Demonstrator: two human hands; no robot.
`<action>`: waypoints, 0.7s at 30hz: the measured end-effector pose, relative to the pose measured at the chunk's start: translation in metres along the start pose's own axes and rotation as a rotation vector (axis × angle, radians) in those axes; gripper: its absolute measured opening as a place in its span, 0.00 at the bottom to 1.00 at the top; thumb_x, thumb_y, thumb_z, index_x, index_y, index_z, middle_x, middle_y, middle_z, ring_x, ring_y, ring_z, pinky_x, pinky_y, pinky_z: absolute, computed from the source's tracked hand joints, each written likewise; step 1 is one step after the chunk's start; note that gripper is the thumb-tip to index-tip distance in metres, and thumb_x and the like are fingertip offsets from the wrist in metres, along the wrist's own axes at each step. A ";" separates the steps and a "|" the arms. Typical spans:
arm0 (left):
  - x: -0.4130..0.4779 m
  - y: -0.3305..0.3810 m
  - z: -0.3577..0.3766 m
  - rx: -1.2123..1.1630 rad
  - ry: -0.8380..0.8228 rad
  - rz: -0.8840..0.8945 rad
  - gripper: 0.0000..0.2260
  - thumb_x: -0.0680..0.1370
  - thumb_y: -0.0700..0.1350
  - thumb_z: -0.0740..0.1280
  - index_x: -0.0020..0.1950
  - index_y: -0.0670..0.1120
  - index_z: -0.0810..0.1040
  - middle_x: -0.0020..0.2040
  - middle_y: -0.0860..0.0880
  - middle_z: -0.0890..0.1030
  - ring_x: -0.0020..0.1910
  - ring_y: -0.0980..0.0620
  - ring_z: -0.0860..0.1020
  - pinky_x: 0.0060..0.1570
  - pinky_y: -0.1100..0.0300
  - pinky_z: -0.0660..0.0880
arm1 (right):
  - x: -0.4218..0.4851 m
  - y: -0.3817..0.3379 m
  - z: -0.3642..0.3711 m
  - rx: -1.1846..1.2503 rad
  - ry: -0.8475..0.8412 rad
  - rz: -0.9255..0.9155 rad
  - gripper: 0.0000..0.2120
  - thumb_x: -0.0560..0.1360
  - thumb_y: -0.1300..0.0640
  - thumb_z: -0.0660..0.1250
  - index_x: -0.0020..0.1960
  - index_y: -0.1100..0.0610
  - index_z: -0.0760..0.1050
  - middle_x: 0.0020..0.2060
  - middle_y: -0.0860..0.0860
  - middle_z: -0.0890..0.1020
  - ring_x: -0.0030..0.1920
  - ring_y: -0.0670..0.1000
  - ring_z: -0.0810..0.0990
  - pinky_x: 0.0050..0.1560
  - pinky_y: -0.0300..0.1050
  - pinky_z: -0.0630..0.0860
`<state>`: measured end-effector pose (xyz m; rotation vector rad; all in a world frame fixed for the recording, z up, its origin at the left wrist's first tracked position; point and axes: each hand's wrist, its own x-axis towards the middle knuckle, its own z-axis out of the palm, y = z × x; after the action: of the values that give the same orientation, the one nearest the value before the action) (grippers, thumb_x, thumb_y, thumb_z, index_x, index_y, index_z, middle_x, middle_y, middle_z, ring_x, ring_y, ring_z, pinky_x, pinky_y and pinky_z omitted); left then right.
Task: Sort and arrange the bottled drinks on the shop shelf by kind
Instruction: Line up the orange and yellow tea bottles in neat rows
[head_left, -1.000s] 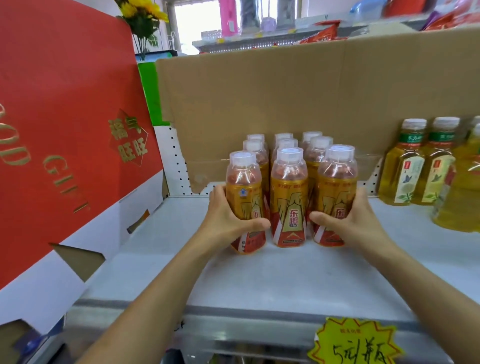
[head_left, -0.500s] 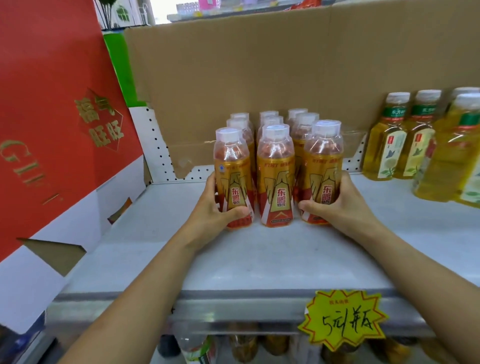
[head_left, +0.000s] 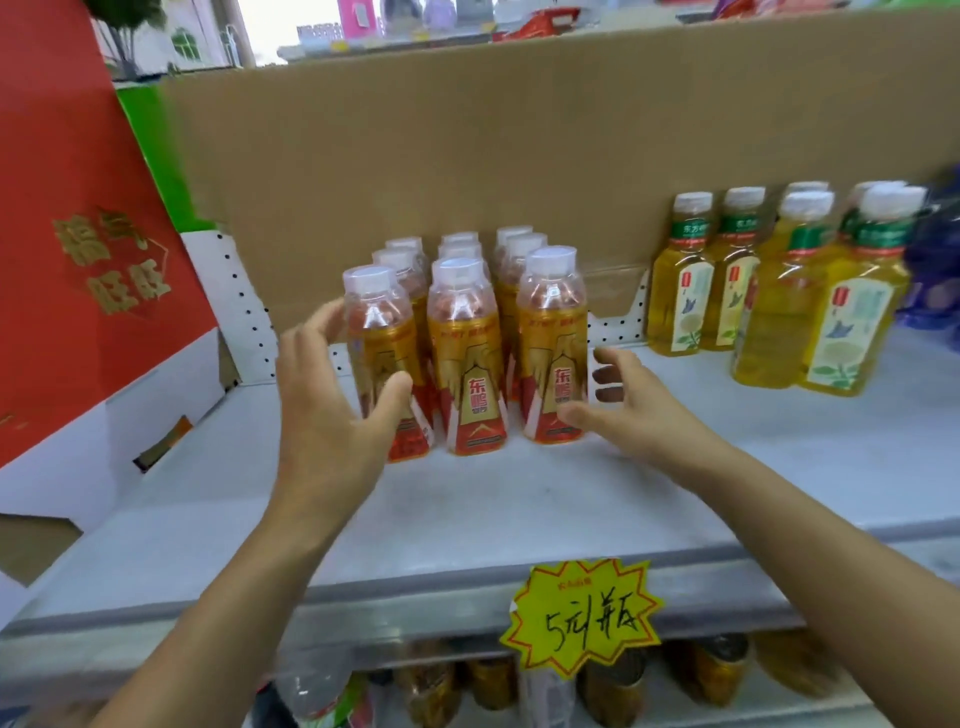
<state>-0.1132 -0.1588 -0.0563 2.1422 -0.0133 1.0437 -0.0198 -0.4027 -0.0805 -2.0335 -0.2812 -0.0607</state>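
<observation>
At far left, one red gift box (head_left: 78, 234) with gold characters leans on the shelf (head_left: 519, 509), its left and bottom cut off by the frame. One brown cardboard sheet (head_left: 467, 156) stands along the back behind the drinks. Left hand (head_left: 332, 410): fingers spread and loosely bent beside the neck of the front-left bottle (head_left: 382, 358), thumb across its label; cannot tell if skin touches plastic. Energy-drink bottles (head_left: 467, 353): nine, orange-gold with red labels and white caps, upright in three rows of three at mid-shelf, close together. Back-row bottles show only their caps. Right hand (head_left: 623, 410): fingers spread, thumb pointing at the base of the front-right bottle (head_left: 553, 353), other fingers just beside it to the right, a small gap visible. One yellow starburst price tag (head_left: 579, 618) with handwriting hangs on the shelf's front edge. Below it, bottles on the lower shelf are blurred and partly hidden, with no count possible. Tea bottles (head_left: 779, 291): six white caps countable, yellow liquid, green neck bands, upright, well apart from the orange group; rear ones are half hidden and the rightmost are motion-blurred. One purple package (head_left: 935, 270) sits at the right edge, cut off and unreadable.
</observation>
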 end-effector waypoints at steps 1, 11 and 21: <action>-0.003 0.018 0.004 -0.024 -0.009 0.069 0.27 0.76 0.44 0.72 0.72 0.51 0.65 0.66 0.53 0.67 0.66 0.58 0.70 0.61 0.75 0.66 | -0.003 0.002 -0.012 -0.022 0.028 -0.016 0.35 0.73 0.49 0.74 0.75 0.50 0.61 0.66 0.47 0.71 0.63 0.48 0.73 0.59 0.47 0.77; -0.009 0.155 0.172 -0.284 -0.519 -0.121 0.20 0.76 0.50 0.72 0.64 0.61 0.68 0.61 0.61 0.74 0.60 0.64 0.75 0.52 0.70 0.75 | -0.009 0.067 -0.201 -0.081 0.285 -0.450 0.07 0.74 0.59 0.72 0.52 0.52 0.79 0.47 0.45 0.81 0.47 0.46 0.80 0.41 0.32 0.75; 0.034 0.192 0.329 -0.341 -0.563 -0.424 0.37 0.74 0.42 0.76 0.77 0.54 0.59 0.67 0.54 0.73 0.68 0.51 0.72 0.60 0.53 0.73 | 0.043 0.129 -0.278 0.002 0.204 -0.239 0.30 0.71 0.51 0.75 0.67 0.47 0.63 0.62 0.46 0.74 0.59 0.44 0.75 0.45 0.33 0.75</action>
<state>0.0719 -0.4932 -0.0446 1.9367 -0.0037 0.1638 0.0733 -0.6971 -0.0570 -1.9643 -0.3932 -0.4133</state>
